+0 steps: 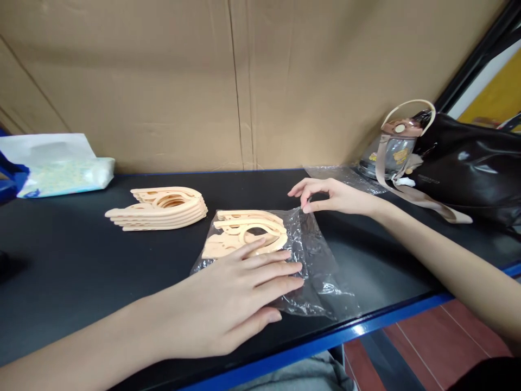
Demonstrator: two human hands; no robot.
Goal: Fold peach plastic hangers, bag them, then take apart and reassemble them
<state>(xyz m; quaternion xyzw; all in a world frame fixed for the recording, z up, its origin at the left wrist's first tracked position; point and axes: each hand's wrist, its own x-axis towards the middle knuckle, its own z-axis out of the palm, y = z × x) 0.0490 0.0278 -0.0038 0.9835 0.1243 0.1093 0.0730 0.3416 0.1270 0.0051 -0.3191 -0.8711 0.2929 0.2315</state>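
Observation:
A clear plastic bag lies flat on the black table with several beige folding hangers inside. My left hand rests over the front of the bag, fingers stretched out and slightly spread, covering part of the hangers. At the bag's far right corner, my right hand pinches the loose plastic between thumb and index finger, with the other fingers loosely bent. To the left of the bag sits a neat stack of matching folded hangers, apart from both hands.
A packet of tissues stands at the back left. At the back right are a drinking bottle with a strap, a black bag and another piece of clear plastic. Cardboard rises behind the table's blue edge.

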